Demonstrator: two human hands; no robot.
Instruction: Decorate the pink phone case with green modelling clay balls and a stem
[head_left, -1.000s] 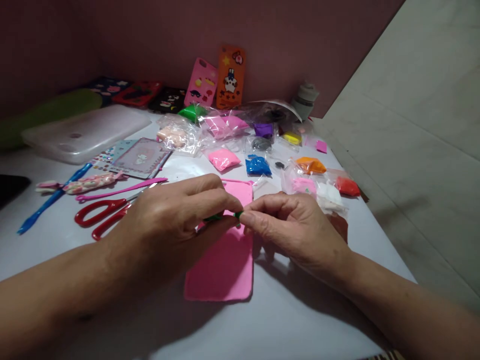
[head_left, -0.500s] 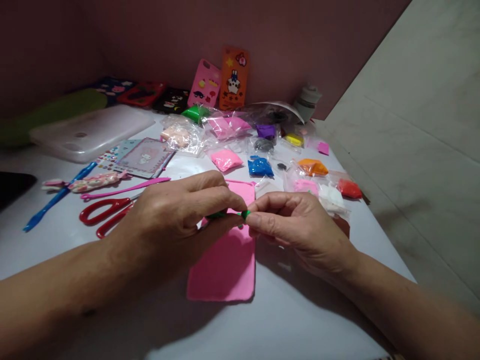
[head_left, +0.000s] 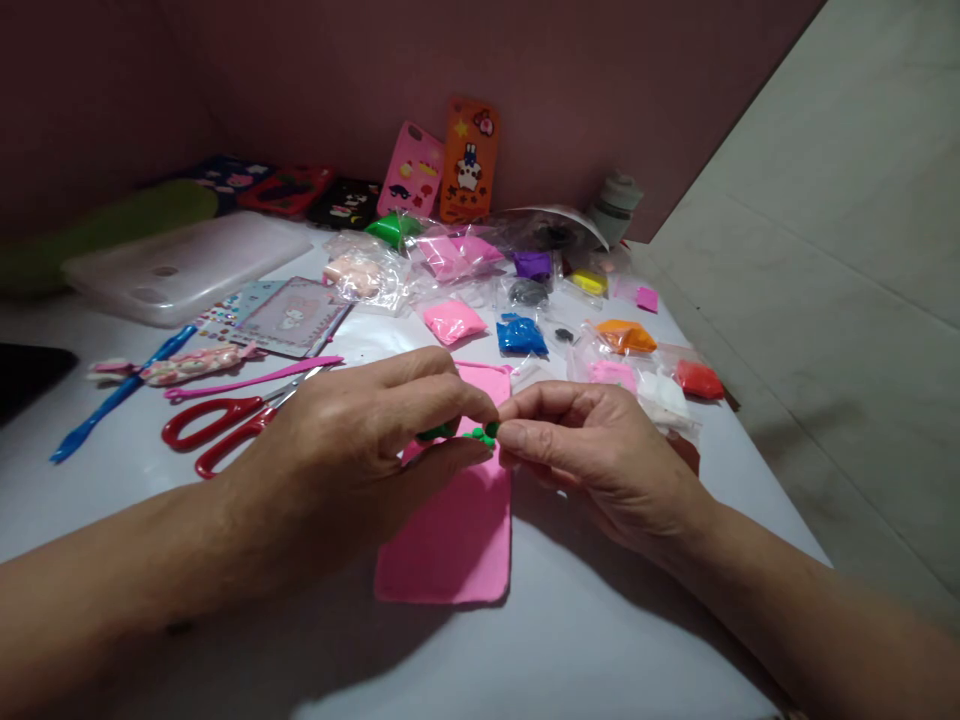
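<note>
My left hand (head_left: 352, 440) and my right hand (head_left: 600, 455) meet fingertip to fingertip over a pink phone case (head_left: 450, 530) lying flat on the white table (head_left: 570, 630). Between the fingertips sits a small piece of green clay (head_left: 480, 433). The left thumb and forefinger pinch one end of it, and more green shows under the left fingers. A pinch of the right thumb and forefinger holds the other end. Both hands hover just above the case's upper part.
Red scissors (head_left: 217, 430), a pink tool (head_left: 255, 378) and a blue tool (head_left: 112, 395) lie at the left. Several bags of coloured clay (head_left: 517, 335) spread behind the hands. Decorated phone cases (head_left: 465, 160) lean on the wall. A clear plastic lid (head_left: 180, 265) sits far left. The table edge runs along the right.
The hands have stayed together over the pink case. The green clay between the fingertips now looks pulled into small bits, and the right fingers shifted slightly.
</note>
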